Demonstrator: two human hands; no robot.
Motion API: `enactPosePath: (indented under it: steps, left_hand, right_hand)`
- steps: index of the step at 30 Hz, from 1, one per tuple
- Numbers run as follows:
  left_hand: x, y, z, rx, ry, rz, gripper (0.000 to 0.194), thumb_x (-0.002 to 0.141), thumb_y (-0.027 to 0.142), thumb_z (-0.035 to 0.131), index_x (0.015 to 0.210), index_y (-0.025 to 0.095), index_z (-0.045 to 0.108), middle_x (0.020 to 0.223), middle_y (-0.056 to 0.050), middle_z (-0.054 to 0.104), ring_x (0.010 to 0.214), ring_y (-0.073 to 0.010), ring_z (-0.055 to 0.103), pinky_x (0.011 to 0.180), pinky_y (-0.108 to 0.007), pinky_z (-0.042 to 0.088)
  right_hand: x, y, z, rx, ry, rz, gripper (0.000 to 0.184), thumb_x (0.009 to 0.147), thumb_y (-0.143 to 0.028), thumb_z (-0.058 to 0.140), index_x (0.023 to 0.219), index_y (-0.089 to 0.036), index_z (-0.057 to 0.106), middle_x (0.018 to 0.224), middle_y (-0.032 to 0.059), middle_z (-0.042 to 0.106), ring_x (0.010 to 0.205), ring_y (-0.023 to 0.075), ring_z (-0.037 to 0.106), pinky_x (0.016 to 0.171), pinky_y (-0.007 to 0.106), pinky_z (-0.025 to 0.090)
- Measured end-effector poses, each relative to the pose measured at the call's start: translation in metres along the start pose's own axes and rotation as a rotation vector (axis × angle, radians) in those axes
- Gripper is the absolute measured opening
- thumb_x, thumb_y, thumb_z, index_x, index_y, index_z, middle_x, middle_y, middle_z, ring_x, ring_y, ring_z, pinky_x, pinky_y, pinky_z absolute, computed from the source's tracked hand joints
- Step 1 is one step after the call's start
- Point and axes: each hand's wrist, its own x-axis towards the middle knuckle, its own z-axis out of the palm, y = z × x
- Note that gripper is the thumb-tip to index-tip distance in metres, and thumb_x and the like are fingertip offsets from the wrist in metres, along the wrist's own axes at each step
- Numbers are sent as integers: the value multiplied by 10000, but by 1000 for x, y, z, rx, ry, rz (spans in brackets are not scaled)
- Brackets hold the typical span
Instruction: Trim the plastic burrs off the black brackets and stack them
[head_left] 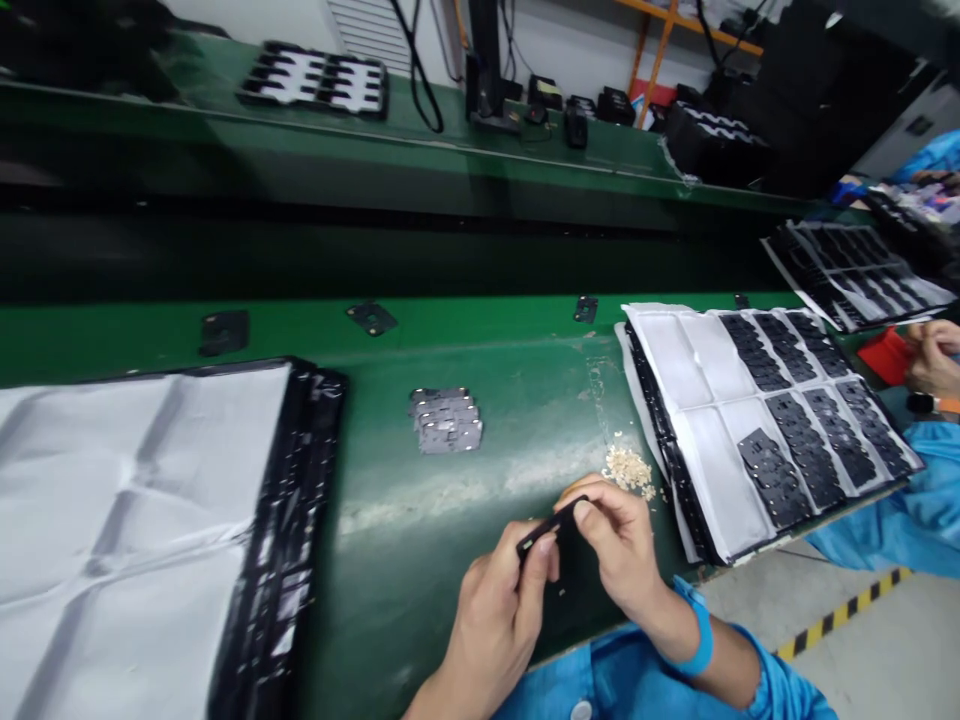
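Both my hands meet low in the middle of the view, over the near edge of the green bench [420, 520]. My left hand [495, 615] pinches a small flat black part [546, 530] between thumb and fingers. My right hand [619, 545], with a blue band at the wrist, grips the same part from its right end, fingers curled. Just beyond my right hand lies a small heap of pale crumbs or tiny pieces [628, 468]. A short stack of grey metal plates [445, 420] rests on the bench further left.
A black tray with white liner [697, 400] holds rows of black parts at the right. White sheets over stacked black trays [285, 520] fill the left. Another person's hand [934, 355] works at the far right. A dark conveyor [375, 255] runs behind.
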Motion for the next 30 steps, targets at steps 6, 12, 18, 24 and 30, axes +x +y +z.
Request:
enactPosePath:
  steps: [6, 12, 18, 24, 30]
  left_hand:
    - [0, 1, -3, 9, -19, 7, 219, 1053, 219, 505, 855, 232, 598, 620, 67, 638, 436, -94, 573, 463, -192, 432]
    - [-3, 4, 0, -66, -57, -58, 230, 1073, 230, 486, 871, 230, 595, 623, 70, 620, 488, -98, 596, 519, -189, 455]
    - [-1, 6, 1, -117, -99, -159, 283, 1096, 282, 451, 848, 222, 574, 630, 62, 589, 501, -100, 560, 544, -208, 438]
    - [2, 5, 0, -188, -155, -249, 330, 1108, 354, 427, 839, 214, 557, 645, 49, 559, 524, -109, 522, 565, -235, 410]
    - [10, 7, -2, -448, -262, -385, 451, 1108, 498, 333, 829, 204, 530, 647, 39, 514, 518, -116, 439, 535, -257, 354]
  right_hand:
    - [0, -3, 2, 50, 17, -21, 226, 978, -231, 616, 856, -206, 806, 796, 30, 714, 769, 176, 685, 706, 259, 528]
    - [-3, -3, -3, 19, 7, -43, 230, 973, -205, 598, 882, -202, 809, 836, 40, 723, 780, 176, 687, 702, 258, 526]
    - [-8, 1, -8, 10, -21, -18, 229, 981, -179, 585, 946, -215, 809, 889, 43, 734, 819, 177, 693, 721, 253, 535]
    - [-6, 1, -20, 6, -128, 53, 212, 978, -220, 609, 1051, -212, 807, 944, 51, 702, 770, 168, 641, 658, 256, 501]
    - [-6, -1, -29, -95, -149, 48, 216, 1044, -254, 585, 1077, -227, 797, 934, 42, 673, 694, 141, 596, 589, 248, 456]
